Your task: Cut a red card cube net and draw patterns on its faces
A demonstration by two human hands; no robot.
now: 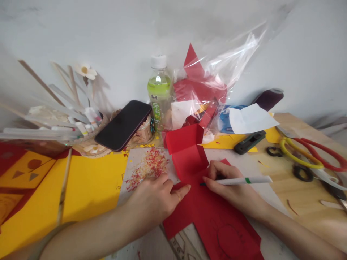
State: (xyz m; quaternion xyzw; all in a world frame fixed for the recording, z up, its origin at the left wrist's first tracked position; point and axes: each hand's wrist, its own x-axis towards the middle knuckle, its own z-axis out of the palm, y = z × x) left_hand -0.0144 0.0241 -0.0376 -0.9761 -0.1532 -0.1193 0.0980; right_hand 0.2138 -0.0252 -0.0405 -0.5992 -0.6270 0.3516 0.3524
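In my right hand (pixel 230 184) is a white marker (pixel 248 181) with a green band, pinched in the fingers. Its dark tip touches a red paper cutout (pixel 195 206) in front of me. My left hand (pixel 159 196) rests on the cutout's left side, holding nothing, with one finger stretched toward the marker tip. Toward the back, the cutout has folded-up flaps (pixel 187 139). A dark drawn outline (pixel 230 238) shows on its near part. A ruler (pixel 180 243) lies partly hidden underneath.
Colourful paper bits (pixel 151 164) lie beyond my left hand. A phone (pixel 123 124) leans on a basket, near a green drink bottle (pixel 159 94) and a clear plastic bag (pixel 217 76). Scissors (pixel 302 155) and a stapler (pixel 249 142) lie right; yellow paper (pixel 89 184) spreads left.
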